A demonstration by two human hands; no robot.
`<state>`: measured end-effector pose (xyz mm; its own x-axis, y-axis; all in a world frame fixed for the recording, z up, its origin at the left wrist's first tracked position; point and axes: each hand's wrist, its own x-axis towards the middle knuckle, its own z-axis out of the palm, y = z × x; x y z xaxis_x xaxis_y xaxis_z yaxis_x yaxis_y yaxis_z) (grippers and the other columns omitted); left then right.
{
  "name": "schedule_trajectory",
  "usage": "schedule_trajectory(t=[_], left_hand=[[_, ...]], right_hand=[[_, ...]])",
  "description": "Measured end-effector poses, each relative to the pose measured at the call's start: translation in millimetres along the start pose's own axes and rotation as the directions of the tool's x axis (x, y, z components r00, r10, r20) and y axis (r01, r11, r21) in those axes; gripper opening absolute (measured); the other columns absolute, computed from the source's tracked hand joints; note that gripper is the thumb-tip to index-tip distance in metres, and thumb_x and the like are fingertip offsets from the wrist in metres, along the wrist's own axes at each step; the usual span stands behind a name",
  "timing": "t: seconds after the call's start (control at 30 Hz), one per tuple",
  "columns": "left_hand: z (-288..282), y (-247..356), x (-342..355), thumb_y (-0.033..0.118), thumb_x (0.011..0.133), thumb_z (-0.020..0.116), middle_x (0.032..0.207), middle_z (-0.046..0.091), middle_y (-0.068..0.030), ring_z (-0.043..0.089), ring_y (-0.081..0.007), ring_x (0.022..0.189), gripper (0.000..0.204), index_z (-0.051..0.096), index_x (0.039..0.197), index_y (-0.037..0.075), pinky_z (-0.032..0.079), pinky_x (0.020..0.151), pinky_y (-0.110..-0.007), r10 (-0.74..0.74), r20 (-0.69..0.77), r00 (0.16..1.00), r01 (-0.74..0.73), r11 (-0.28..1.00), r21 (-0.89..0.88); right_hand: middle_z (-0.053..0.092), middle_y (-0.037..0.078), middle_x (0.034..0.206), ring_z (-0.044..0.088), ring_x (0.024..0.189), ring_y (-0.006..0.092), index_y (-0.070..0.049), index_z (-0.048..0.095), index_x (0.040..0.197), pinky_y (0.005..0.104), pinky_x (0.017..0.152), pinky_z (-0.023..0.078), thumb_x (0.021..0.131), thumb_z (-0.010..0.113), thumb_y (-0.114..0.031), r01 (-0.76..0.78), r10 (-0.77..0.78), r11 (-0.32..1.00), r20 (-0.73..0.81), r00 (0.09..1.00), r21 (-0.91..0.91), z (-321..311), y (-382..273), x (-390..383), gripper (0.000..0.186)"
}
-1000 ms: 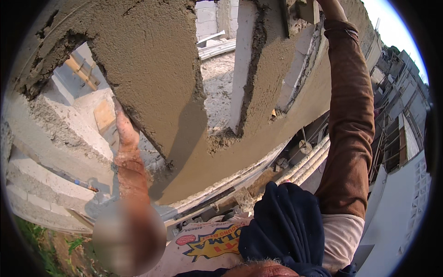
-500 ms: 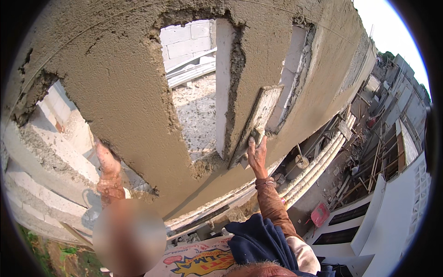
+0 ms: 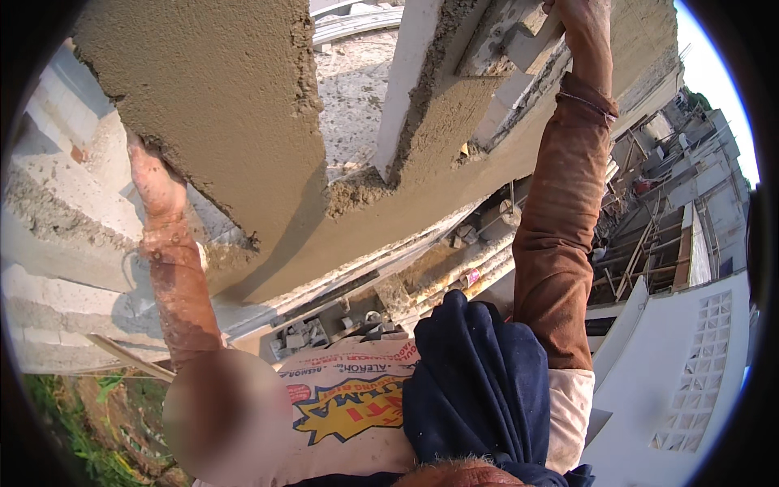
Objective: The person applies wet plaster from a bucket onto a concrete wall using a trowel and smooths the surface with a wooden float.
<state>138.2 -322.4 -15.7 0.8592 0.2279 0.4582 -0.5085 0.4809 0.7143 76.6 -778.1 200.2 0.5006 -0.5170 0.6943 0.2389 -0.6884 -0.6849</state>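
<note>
My right arm stretches up to the top right, where my right hand [image 3: 583, 23] is closed on the handle of a long, mortar-smeared wooden float [image 3: 505, 42]. The float lies against the plastered wall [image 3: 219, 105], beside a narrow opening; its upper part is cut off by the picture's edge. The grey-brown plaster looks damp, with ragged edges around the openings. At the left, my left hand [image 3: 158, 180] reaches into another opening and rests against the edge of the plaster. Its fingers are hidden behind that edge.
Below the wall lie long pale poles [image 3: 487, 272] and broken blocks [image 3: 302, 334]. A white building with a lattice panel [image 3: 694, 365] stands at the lower right. Green plants [image 3: 89, 434] grow at the lower left. Through the middle opening shows a rough, speckled floor [image 3: 353, 101].
My right hand and the float have moved upward along the wall, and that arm is straighter. The whole wall sits higher in the picture. My left hand stays at the same opening.
</note>
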Motion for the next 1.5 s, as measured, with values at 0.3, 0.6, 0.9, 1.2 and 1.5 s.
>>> schedule_trajectory(t=[0.3, 0.6, 0.9, 1.2, 1.5], left_hand=[[32.5, 28.2, -21.2, 0.057, 0.104, 0.044, 0.15, 0.049, -0.0071, 0.046, -0.0285, 0.136, 0.065, 0.045, 0.151, 0.013, 0.037, 0.113, -0.046, -0.075, -0.212, 0.974, 0.101, 0.988, 0.115], [18.0, 29.3, -13.2, 0.057, 0.102, 0.046, 0.147, 0.052, -0.0092, 0.048, -0.0312, 0.133, 0.063, 0.05, 0.146, 0.011, 0.037, 0.113, -0.049, 0.012, -0.354, 0.935, 0.068, 0.975, 0.213], [-78.0, 47.2, 10.0, 0.051, 0.099, 0.053, 0.141, 0.057, -0.0079, 0.051, -0.0305, 0.13, 0.058, 0.056, 0.139, 0.009, 0.04, 0.111, -0.048, -0.04, -0.196, 0.98, 0.077, 0.98, 0.183], [-53.3, 41.6, 9.3, 0.054, 0.1, 0.051, 0.141, 0.057, -0.0069, 0.051, -0.0282, 0.13, 0.06, 0.056, 0.14, 0.009, 0.039, 0.112, -0.048, -0.013, -0.167, 0.986, 0.045, 0.981, 0.19], [-8.9, 31.3, -3.2, 0.056, 0.098, 0.05, 0.143, 0.056, -0.0084, 0.051, -0.0305, 0.132, 0.063, 0.055, 0.141, 0.009, 0.038, 0.114, -0.049, 0.013, -0.258, 0.966, 0.046, 0.974, 0.22]], right_hand=[[0.06, 0.005, 0.073, 0.06, 0.056, 0.0121, -0.003, 0.05, 0.115, 0.0282, 0.05, 0.049, 0.103, 0.061, -0.041, -0.042, 0.02, 0.986, 0.131, 0.991, 0.163, 48.0, 178.4, -174.7, 0.041], [0.046, 0.036, 0.146, 0.044, 0.137, 0.0479, 0.011, 0.04, 0.144, 0.0471, 0.114, 0.036, 0.105, 0.055, -0.038, -0.33, 0.367, 0.929, 0.315, 0.875, -0.166, 99.2, 374.8, -402.9, 0.065], [0.062, 0.029, 0.13, 0.06, 0.121, 0.0422, 0.01, 0.049, 0.136, 0.0454, 0.101, 0.048, 0.102, 0.062, -0.029, -0.361, 0.369, 0.929, 0.298, 0.88, -0.083, 105.5, 408.7, -423.7, 0.053], [0.062, 0.019, 0.093, 0.063, 0.079, 0.0399, 0.001, 0.056, 0.114, 0.0447, 0.068, 0.05, 0.095, 0.071, -0.02, 0.039, -0.05, 0.994, 0.102, 0.994, 0.106, 61.4, 239.2, -246.5, 0.032], [0.06, 0.019, 0.096, 0.062, 0.082, 0.0414, 0.003, 0.051, 0.113, 0.0467, 0.066, 0.052, 0.091, 0.074, -0.021, -0.067, 0.04, 0.99, 0.21, 0.977, 0.124, 80.3, 250.6, -306.2, 0.04]])
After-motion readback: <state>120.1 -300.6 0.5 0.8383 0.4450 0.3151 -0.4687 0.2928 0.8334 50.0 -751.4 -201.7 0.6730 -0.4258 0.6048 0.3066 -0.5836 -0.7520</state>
